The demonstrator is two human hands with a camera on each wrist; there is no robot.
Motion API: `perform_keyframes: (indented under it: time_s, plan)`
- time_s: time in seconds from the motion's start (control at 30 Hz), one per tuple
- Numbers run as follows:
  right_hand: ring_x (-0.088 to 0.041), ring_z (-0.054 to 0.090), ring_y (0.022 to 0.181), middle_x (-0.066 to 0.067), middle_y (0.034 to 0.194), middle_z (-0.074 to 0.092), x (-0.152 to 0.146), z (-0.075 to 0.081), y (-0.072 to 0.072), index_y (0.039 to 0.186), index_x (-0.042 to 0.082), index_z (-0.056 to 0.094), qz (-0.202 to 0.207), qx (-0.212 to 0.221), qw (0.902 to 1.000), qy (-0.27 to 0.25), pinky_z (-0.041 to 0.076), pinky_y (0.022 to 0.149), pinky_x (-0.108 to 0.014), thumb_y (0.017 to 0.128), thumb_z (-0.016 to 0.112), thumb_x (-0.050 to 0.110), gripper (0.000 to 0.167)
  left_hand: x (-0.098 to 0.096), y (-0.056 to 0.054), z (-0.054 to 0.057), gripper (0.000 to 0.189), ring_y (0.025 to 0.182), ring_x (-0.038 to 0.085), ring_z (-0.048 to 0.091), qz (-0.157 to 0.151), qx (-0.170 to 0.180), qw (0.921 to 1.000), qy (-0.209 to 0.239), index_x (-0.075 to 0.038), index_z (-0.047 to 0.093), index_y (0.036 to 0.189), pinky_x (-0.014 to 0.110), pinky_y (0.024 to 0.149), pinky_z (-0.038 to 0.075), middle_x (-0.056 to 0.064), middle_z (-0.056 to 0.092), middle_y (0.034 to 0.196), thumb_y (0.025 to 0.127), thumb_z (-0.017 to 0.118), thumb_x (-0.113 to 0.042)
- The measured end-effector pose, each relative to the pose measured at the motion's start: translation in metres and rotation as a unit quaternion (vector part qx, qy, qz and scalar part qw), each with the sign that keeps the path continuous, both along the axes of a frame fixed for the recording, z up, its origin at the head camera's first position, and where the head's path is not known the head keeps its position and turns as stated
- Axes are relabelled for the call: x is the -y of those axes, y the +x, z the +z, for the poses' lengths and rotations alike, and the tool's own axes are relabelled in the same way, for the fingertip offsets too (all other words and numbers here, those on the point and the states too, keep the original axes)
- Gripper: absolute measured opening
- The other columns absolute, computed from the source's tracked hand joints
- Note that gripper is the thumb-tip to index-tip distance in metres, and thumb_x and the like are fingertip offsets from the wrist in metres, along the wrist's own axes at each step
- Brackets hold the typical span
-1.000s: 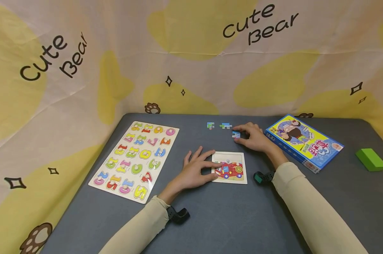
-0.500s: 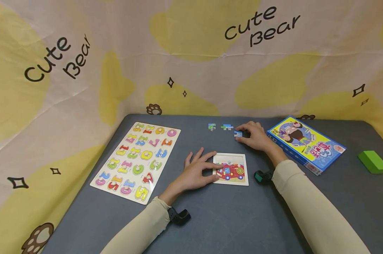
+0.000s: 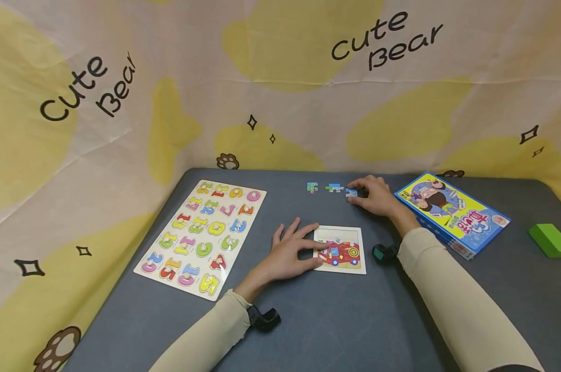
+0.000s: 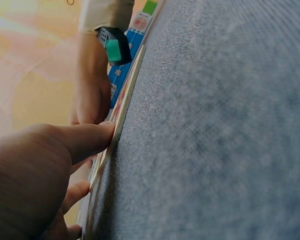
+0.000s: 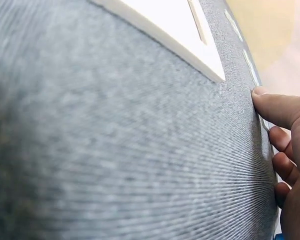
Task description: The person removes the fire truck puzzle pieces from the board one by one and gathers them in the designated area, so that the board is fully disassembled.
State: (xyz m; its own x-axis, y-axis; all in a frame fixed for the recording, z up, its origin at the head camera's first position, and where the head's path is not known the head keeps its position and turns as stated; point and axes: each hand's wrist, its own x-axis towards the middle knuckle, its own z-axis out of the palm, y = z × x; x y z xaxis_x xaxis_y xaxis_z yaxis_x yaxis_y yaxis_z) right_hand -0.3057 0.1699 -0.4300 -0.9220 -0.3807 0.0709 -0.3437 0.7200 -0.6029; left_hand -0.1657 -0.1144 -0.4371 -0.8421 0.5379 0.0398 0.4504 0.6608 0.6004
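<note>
In the head view, my left hand [image 3: 287, 257] lies spread at the left side of a small framed jigsaw puzzle [image 3: 338, 260] with a red vehicle. Its thumb and forefinger rest over the frame; the left wrist view shows the thumb on the frame's edge [image 4: 124, 107]. Farther back, my right hand [image 3: 378, 196] holds a blue-and-white puzzle piece [image 3: 351, 192] between thumb and fingers, low at the tabletop. That piece sits just right of a blue-green puzzle piece [image 3: 334, 188]. Another puzzle piece [image 3: 312, 187] lies to the left in the same row.
A white number board [image 3: 201, 237] with colourful knobbed digits lies on the left of the grey table [image 3: 327, 320]. Beyond the right forearm are a blue-and-yellow box [image 3: 452, 212] and a green block [image 3: 552, 240]. A patterned cloth [image 3: 280, 67] hangs behind the table.
My right hand has slid its puzzle piece slightly away from me, bringing it nearly level with the piece beside it. The left hand stays on the framed puzzle. The head view has shifted slightly.
</note>
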Motion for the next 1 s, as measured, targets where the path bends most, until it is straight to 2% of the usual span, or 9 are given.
perform_keyframes:
  time_s: [0.47, 1.0]
  plan:
    - [-0.042, 0.038, 0.118, -0.027, 0.13, 0.052, 0.0035, 0.0037, -0.002, 0.137, 0.001, 0.06, -0.032, 0.004, 0.9995, 0.006, 0.026, 0.102, -0.061, 0.1, 0.064, 0.021, 0.043, -0.0006, 0.001, 0.0007, 0.04, 0.16, 0.036, 0.006, -0.003, -0.001, 1.0, 0.001, -0.035, 0.067, 0.135, 0.068, 0.12, -0.006, -0.004, 0.036, 0.165, 0.096, 0.069, -0.038]
    - [-0.045, 0.036, 0.123, -0.029, 0.131, 0.049, 0.0048, 0.0089, -0.0011, 0.137, -0.002, 0.057, -0.037, 0.02, 0.999, 0.014, 0.025, 0.107, -0.063, 0.1, 0.062, 0.019, 0.043, 0.0009, 0.0001, -0.0007, 0.039, 0.16, 0.035, 0.006, 0.002, 0.0, 1.0, 0.0, -0.035, 0.067, 0.135, 0.067, 0.121, -0.007, -0.005, 0.035, 0.166, 0.096, 0.069, -0.037]
